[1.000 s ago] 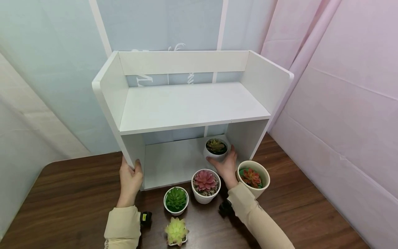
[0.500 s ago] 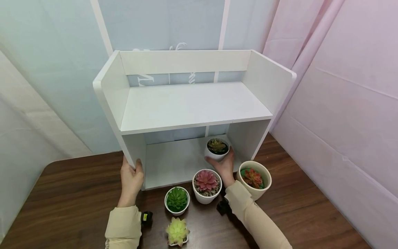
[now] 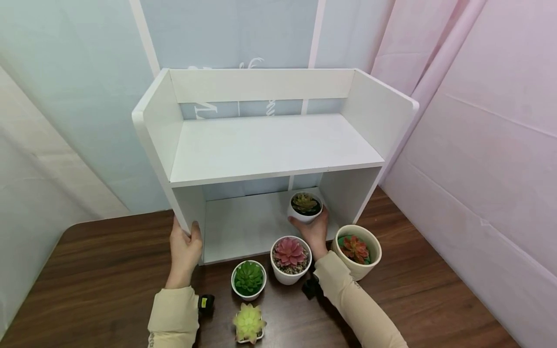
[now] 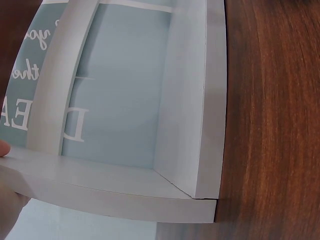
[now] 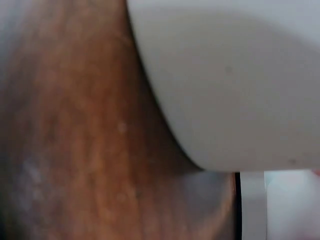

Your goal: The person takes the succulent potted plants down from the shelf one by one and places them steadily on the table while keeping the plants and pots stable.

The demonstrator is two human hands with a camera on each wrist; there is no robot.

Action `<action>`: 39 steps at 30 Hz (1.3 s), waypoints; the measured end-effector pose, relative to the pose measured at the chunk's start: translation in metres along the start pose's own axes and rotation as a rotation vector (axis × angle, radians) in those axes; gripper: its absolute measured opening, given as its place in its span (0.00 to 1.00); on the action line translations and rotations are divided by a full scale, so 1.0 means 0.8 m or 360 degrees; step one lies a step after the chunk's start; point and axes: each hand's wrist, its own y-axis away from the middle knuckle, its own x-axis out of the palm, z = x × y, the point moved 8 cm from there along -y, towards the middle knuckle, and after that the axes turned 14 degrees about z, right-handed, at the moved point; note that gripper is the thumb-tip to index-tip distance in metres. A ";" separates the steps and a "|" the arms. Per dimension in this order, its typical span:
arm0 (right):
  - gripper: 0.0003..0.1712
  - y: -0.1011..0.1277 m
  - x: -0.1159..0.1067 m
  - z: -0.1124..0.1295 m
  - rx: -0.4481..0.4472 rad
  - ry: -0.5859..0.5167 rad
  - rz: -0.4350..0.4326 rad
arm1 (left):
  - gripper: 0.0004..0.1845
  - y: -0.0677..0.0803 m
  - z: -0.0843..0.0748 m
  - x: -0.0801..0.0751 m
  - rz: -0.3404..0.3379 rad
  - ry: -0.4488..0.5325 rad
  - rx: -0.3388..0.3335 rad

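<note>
A white two-level shelf (image 3: 270,145) stands on a dark wood table (image 3: 87,280). My left hand (image 3: 186,249) grips the front edge of its left side panel (image 4: 205,100), thumb on the inner face. My right hand (image 3: 314,231) holds a small white pot with a yellow-green succulent (image 3: 305,206), which sits on the lower shelf board toward the right. The right wrist view shows only a blurred white pot wall (image 5: 235,85) close up.
In front of the shelf stand a white pot with a pink succulent (image 3: 290,258), a white pot with a green succulent (image 3: 248,279), a cream pot with a red succulent (image 3: 358,249) and a pale green succulent (image 3: 248,323). Pink wall panels close the right side.
The view has shifted slightly. Both hands stay where they were, the right one still on the small pot in the lower shelf.
</note>
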 end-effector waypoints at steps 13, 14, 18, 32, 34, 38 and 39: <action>0.56 0.003 -0.008 0.005 0.0025 -0.0039 -0.0010 | 0.28 0.000 0.000 0.000 -0.0003 -0.0025 0.0004; 0.56 0.004 -0.009 0.006 0.0026 -0.0039 -0.0007 | 0.28 0.000 0.000 0.000 -0.0004 -0.0024 0.0005; 0.56 0.007 -0.014 0.012 0.0014 -0.0037 0.0007 | 0.29 0.000 0.000 -0.001 0.0002 -0.0021 -0.0006; 0.56 0.028 -0.022 0.047 -0.0092 -0.0019 0.0075 | 0.30 0.001 0.002 0.000 0.0008 0.0018 -0.0032; 0.56 0.029 -0.022 0.050 -0.0098 -0.0011 0.0081 | 0.30 0.001 0.001 0.000 0.0010 0.0014 -0.0030; 0.55 0.032 -0.023 0.055 -0.0097 0.0019 0.0096 | 0.29 0.001 0.000 0.000 0.0012 0.0000 -0.0026; 0.55 0.032 -0.023 0.056 -0.0093 0.0019 0.0104 | 0.29 0.001 0.000 -0.001 0.0011 -0.0004 -0.0024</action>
